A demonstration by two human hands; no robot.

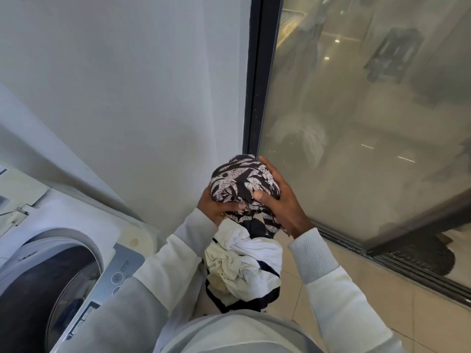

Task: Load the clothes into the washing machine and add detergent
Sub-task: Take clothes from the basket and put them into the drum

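Black-and-white patterned cloth bundle (242, 180) is gripped by both hands: left hand (212, 206) cups it underneath and right hand (286, 200) curls over it, above a heap of white and dark clothes (244, 263). The white front-loading washing machine (76, 215) stands to the left; the lettering on its silver control panel (122, 271) is too blurred to read.

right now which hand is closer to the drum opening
Left. The left hand grips the patterned bundle on the side facing the drum opening; the right hand grips its far side.
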